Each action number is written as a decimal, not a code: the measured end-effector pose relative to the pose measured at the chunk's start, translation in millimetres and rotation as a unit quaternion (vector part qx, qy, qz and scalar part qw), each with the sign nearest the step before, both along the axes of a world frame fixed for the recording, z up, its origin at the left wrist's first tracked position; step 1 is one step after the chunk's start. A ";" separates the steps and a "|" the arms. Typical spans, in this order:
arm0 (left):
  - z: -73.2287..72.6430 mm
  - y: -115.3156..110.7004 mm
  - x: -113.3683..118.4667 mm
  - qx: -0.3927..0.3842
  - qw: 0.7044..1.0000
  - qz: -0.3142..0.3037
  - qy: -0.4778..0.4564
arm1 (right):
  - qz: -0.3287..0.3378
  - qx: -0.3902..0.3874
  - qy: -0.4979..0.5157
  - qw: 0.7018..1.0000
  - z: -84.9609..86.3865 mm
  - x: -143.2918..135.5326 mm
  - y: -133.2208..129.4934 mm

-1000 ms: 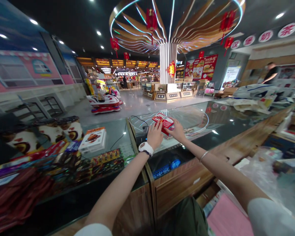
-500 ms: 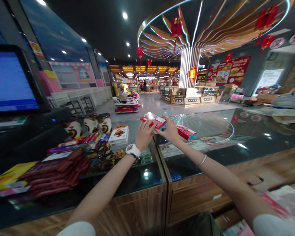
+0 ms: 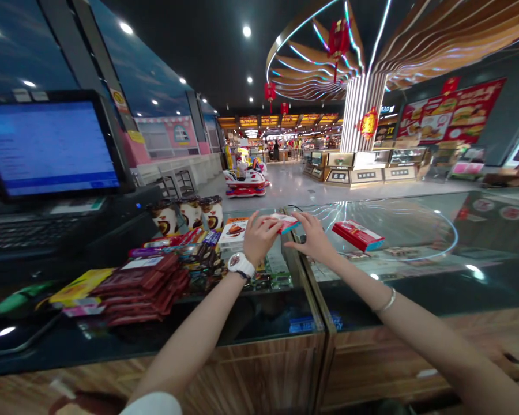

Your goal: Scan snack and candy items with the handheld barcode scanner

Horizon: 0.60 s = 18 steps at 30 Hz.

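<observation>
My left hand (image 3: 259,237), with a white watch on its wrist, is closed on a flat red-and-white box (image 3: 289,222) with a blue end. The hand covers much of this box, which is just above the glass counter, or resting on it; I cannot tell which. My right hand (image 3: 315,239) is beside the box's blue end, thumb and fingers spread, and holds nothing. To its right, a second red box (image 3: 358,236) with a blue end lies on the glass. A white box with an orange top edge (image 3: 233,230) is left of my left hand.
Stacked dark red packets (image 3: 138,288), a yellow box (image 3: 80,288) and several cups with brown pictures (image 3: 190,213) stand on the left counter. Behind them are a monitor (image 3: 52,144) and keyboard (image 3: 21,233). A seam (image 3: 315,300) divides the two counters.
The view has turned left, showing more of the monitor. The red-and-white box has gone from both hands to my left hand alone. My right hand has let go, its fingers spreading.
</observation>
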<state>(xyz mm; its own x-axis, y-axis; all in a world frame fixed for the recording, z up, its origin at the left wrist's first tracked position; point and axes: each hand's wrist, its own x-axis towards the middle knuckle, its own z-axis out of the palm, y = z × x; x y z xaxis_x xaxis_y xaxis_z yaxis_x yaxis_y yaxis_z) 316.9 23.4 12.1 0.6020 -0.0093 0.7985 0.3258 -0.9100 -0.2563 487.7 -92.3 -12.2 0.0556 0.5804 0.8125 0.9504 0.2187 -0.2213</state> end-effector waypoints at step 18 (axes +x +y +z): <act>4.1 -13.9 2.9 0.012 0.998 -0.057 0.006 | -0.037 0.082 -0.104 0.991 -5.5 13.4 -0.7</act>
